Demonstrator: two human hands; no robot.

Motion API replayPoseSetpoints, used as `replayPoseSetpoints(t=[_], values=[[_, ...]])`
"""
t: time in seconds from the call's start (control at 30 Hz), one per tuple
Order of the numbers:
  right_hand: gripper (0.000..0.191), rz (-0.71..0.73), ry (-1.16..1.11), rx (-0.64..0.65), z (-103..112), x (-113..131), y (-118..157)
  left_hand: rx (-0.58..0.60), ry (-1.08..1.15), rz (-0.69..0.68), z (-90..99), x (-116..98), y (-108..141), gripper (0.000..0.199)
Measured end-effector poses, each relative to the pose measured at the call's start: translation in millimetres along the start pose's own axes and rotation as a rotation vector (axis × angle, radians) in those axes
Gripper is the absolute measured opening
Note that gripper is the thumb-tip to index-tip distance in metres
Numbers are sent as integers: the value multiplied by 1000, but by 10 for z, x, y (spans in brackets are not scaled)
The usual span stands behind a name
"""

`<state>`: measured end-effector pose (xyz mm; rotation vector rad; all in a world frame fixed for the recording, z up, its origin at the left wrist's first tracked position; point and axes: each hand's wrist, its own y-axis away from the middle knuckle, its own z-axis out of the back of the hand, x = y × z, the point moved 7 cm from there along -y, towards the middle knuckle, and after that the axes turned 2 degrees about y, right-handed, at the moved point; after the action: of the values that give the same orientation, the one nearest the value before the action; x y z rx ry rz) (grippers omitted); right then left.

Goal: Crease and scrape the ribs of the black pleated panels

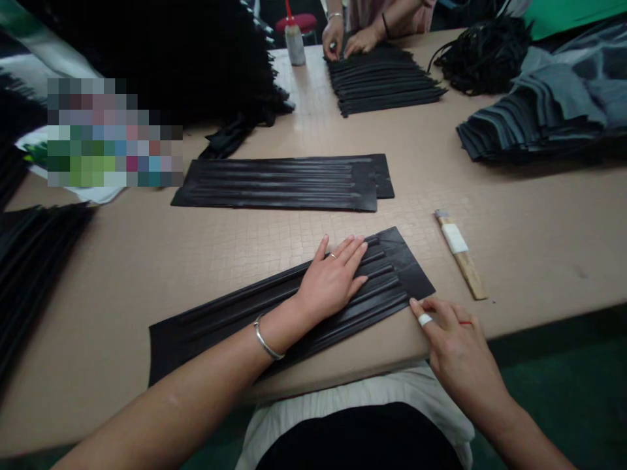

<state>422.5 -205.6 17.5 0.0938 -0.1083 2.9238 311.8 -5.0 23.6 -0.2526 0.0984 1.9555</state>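
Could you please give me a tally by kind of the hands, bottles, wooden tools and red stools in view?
Hands: 4 (left hand, right hand, co-worker's two hands)
Bottle: 1
Wooden tool with white wrap: 1
Red stool, partly hidden: 1
Total: 7
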Motion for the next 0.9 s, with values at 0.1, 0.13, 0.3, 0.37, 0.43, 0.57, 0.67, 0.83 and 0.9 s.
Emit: replayPoseSetpoints(t=[0.1, 0.13, 0.3, 0.37, 0.43, 0.57, 0.67, 0.83, 0.9], values=[[46, -30, -151, -71, -36, -53, -35, 37, 24, 200, 194, 373, 29, 50], [44, -44, -235, -106, -45, -76, -39, 102, 61, 277, 213, 515, 52, 45], [42, -285, -692, -320, -71, -212, 8, 390, 431, 274, 360, 760, 147, 31], [40, -404, -817, -360, -114, -221, 31, 208, 496, 270, 747, 820, 149, 34], [41, -457, -934, -344, -186, -188, 14, -142, 497, 367, 1325, 983, 233, 35], [50, -509, -1078, -253, -342, -193, -101, -856, 739, 565, 2191, 1385, 808, 19], [53, -562, -1094, -249, -379, -309, -187, -1088, 1108, 703, 1922, 1558, 1301, 11], [54, -589, -1036, -256, -355, -465, -264, -1279, 1585, 1470, 361, 1020, 2166, 30], [53, -589, -998, -237, -332, -492, -279, -1269, 1606, 1600, 0, 594, 2399, 29]])
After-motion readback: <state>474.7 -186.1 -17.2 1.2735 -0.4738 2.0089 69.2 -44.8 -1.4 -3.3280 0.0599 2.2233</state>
